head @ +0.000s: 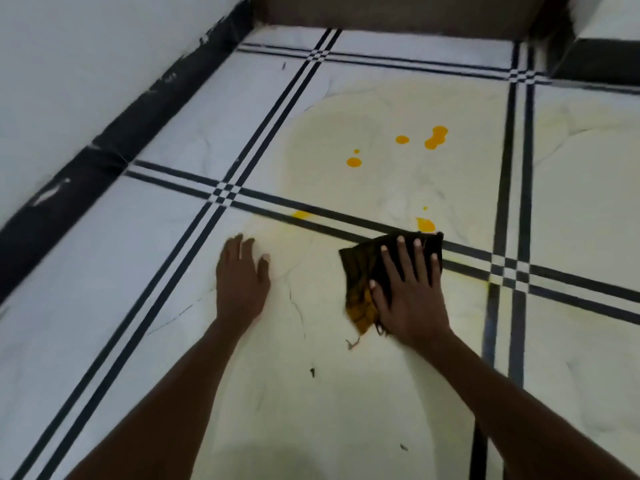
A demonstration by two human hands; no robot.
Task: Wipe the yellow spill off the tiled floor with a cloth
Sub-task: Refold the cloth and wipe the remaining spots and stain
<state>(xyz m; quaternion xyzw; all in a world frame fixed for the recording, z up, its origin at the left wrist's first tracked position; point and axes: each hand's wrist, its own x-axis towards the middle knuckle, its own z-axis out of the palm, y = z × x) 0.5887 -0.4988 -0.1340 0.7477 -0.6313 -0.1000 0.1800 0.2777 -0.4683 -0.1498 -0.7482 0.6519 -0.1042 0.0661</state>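
Note:
Yellow spill blobs [435,137] dot the white tiled floor [166,306] ahead of me, with smaller drops further left and one blob [425,225] just beyond the cloth. A faint yellow smear covers the tiles around them. My right hand [410,292] lies flat with fingers spread on a dark cloth [360,271], whose near corner is stained yellow, pressing it on the floor at a dark tile line. My left hand [241,280] rests palm-down on the bare tile to the left of the cloth, holding nothing.
A white wall with a dark skirting [114,133] runs along the left. A brown panel [398,13] closes the far side, and a dark block [599,60] sits at the far right corner. Small dark specks [312,372] lie on the near tile.

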